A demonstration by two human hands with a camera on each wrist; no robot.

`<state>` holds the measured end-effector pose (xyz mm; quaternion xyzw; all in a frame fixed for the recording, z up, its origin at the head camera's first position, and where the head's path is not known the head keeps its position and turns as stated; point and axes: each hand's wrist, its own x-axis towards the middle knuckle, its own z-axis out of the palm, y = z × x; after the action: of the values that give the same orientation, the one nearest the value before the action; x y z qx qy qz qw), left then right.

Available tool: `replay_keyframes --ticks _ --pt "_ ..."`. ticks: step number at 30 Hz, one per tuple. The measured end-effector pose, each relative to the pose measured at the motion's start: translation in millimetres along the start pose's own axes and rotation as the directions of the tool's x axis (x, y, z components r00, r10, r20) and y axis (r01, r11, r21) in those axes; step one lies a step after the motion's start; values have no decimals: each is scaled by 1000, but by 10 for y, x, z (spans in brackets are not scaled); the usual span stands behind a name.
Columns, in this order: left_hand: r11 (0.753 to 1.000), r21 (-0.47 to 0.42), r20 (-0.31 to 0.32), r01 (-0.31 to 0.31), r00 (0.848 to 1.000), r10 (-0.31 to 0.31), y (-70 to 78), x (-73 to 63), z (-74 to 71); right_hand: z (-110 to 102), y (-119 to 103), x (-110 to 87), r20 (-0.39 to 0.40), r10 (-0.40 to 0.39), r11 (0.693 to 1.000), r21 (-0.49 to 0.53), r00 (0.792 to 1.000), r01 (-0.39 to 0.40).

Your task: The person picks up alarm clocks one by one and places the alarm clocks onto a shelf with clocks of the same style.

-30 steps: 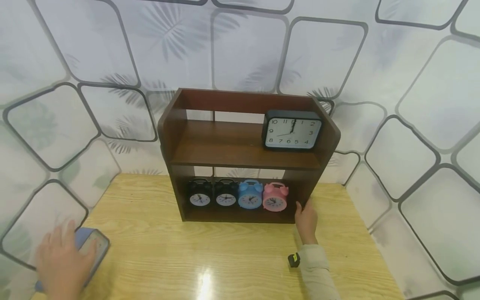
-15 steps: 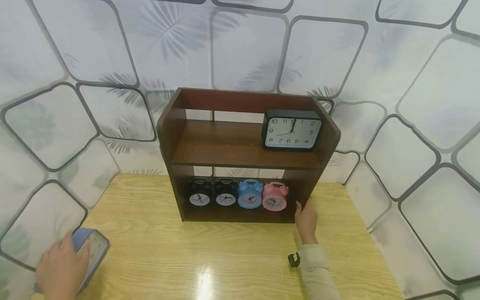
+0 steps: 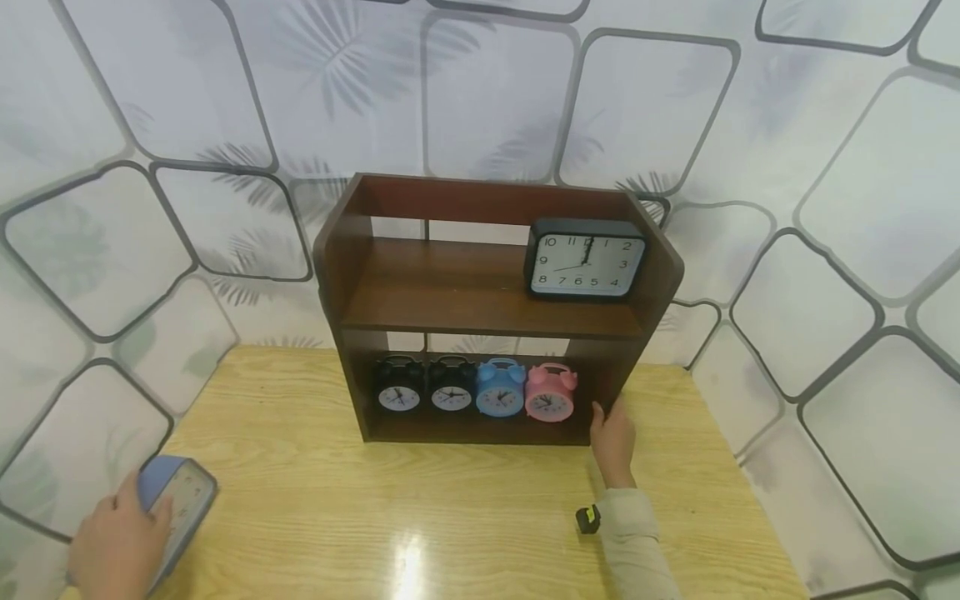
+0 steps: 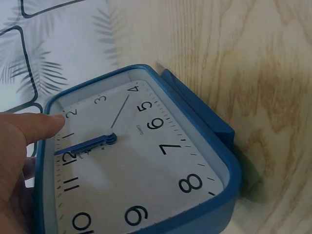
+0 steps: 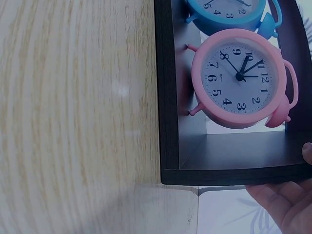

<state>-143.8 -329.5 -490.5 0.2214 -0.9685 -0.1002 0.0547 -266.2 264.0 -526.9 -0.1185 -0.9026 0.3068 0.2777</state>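
At the left edge of the table, my left hand (image 3: 120, 542) grips a blue rectangular clock (image 3: 187, 504). The left wrist view shows its white numbered face (image 4: 141, 170), with the thumb (image 4: 46, 126) over the top rim near the 2 and other fingers partly hidden behind. My right hand (image 3: 613, 442) holds the lower right side of a dark brown two-tier shelf (image 3: 435, 287). Its thumb (image 5: 307, 153) lies inside the side panel and its fingers outside. Closest to that hand, a pink twin-bell alarm clock (image 5: 239, 117) stands on the lower tier.
Beside the pink clock stand a light blue alarm clock (image 3: 500, 390) and two black alarm clocks (image 3: 452, 387). A black rectangular clock (image 3: 585, 262) occupies the upper tier's right end. Patterned walls (image 3: 495, 100) enclose the wooden table (image 3: 315, 517) at the back and sides.
My left hand, spread over the blue clock a second ago, has come down and its fingers have closed round the edge. The right hand and the shelf have stayed in place.
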Motion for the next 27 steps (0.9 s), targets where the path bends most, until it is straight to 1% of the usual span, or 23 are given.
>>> replay_keyframes --ticks 4,8,13,20,23,27 --pt "997 56 85 49 995 -54 -40 31 26 -4 0 -2 8 -3 1000 5 1000 3" --pt "995 58 113 76 990 -82 -61 45 48 -14 0 -8 12 0 1000 8 1000 0" --pt "998 -2 101 70 992 -69 -72 46 51 -22 4 -9 18 5 1000 -4 1000 -5" --pt "998 -34 95 57 994 -53 -26 62 80 -13 19 -6 8 -3 1000 -4 1000 3" --pt "999 -39 97 38 995 -34 5 81 95 -6 25 -4 -4 -9 1000 3 1000 9" --pt "998 -64 60 -13 998 16 39 99 108 6 28 4 -17 -19 1000 7 1000 20"
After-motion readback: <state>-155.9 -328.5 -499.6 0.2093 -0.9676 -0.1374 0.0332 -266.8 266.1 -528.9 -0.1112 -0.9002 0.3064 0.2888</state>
